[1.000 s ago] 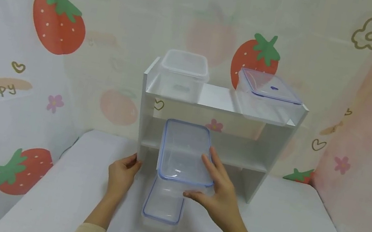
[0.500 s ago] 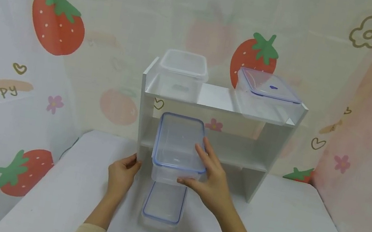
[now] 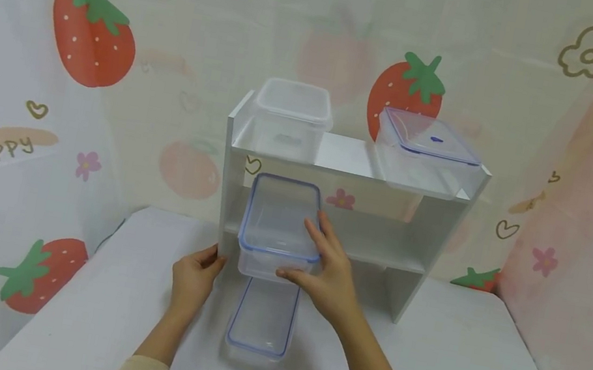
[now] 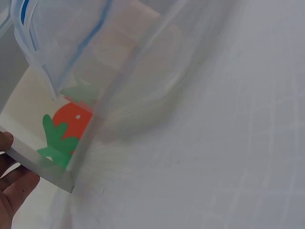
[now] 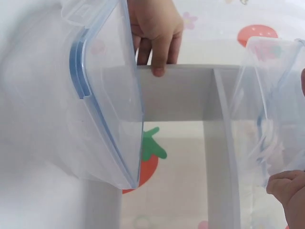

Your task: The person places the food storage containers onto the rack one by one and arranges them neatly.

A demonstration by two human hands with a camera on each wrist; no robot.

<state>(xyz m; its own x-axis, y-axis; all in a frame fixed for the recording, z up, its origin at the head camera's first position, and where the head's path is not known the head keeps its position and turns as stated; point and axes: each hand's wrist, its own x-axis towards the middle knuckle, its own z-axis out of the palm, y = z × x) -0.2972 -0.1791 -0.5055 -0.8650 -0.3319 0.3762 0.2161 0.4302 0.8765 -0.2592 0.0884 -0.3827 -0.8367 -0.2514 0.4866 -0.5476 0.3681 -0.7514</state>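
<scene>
Plastic lidded container (image 3: 279,222): held before shelf unit (image 3: 387,244); likely light, stiff, slick; best taken by both sides.
Right grip (image 3: 327,275): pinches container's front-right corner.
Left grip (image 3: 195,276): pinches unit's left upright (image 3: 230,193).

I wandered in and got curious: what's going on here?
A person's right hand holds a clear, rectangular plastic box with a blue-rimmed lid in front of a white shelf unit. The left hand grips the unit's left side panel. A second clear, rectangular, blue-rimmed plastic box sits on the white table below. On top stand a clear plastic box with a whitish lid and another with a purplish rim.
</scene>
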